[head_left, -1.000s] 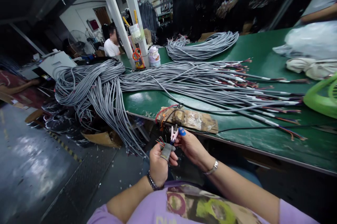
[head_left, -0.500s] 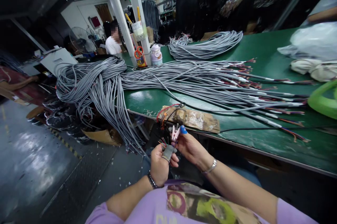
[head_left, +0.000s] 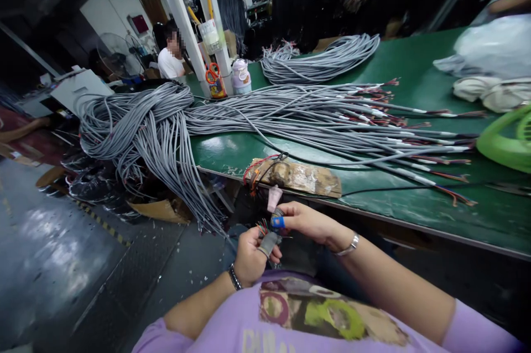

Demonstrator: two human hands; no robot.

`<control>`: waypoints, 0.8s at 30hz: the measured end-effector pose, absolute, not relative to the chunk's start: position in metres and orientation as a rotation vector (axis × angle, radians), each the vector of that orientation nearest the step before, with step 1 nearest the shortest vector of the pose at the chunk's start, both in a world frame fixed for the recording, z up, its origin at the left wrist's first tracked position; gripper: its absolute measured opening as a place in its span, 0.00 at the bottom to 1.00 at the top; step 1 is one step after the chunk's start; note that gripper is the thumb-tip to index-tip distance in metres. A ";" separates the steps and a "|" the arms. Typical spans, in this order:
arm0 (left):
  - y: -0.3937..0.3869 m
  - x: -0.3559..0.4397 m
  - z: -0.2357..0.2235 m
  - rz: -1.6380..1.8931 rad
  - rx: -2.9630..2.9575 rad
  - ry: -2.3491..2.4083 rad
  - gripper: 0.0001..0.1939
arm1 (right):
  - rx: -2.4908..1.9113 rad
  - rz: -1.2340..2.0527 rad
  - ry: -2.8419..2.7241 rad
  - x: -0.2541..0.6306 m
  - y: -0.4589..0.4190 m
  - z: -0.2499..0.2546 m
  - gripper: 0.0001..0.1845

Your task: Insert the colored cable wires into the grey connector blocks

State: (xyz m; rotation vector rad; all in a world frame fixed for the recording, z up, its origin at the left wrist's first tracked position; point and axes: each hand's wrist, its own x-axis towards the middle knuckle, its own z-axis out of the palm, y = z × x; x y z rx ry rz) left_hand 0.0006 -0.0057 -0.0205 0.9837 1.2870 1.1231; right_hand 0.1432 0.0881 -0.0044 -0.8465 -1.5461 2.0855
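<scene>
My left hand (head_left: 252, 250) is closed around a small bunch of thin coloured wires (head_left: 263, 227), whose ends fan out above its fingers. Grey wrapping covers its thumb. Close beside it, my right hand (head_left: 309, 223) pinches with thumb and index finger together; a blue wrap is on the thumb and a grey one on the index finger. A pale pink clip (head_left: 274, 198) sticks up from those fingertips, its lower end hidden behind them. Both hands are just off the table's front edge, below a worn wooden block (head_left: 309, 178) with red and black wires tied around it.
Long grey cables (head_left: 265, 112) with stripped ends spread over the green table (head_left: 219, 151) and hang off its left side. Behind them lies another cable coil (head_left: 323, 60). A bright green plastic object (head_left: 504, 143) is at right. A person (head_left: 169, 60) sits beyond the post.
My right hand has turned, bringing its blue-wrapped thumb down next to the wires in my left hand. The pink clip now points upward and shows a different side. The view has shifted slightly.
</scene>
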 end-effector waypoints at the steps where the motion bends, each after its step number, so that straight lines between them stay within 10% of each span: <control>1: -0.005 0.001 -0.021 1.064 0.991 1.270 0.20 | -0.845 2.052 -1.602 0.142 0.088 -0.004 0.17; 17: 0.002 0.001 -0.019 1.431 0.789 1.138 0.15 | -0.785 2.187 -0.947 0.139 0.094 -0.028 0.26; 24: 0.011 0.005 -0.019 1.528 0.783 1.169 0.13 | -0.887 1.605 -1.154 0.119 0.086 -0.026 0.27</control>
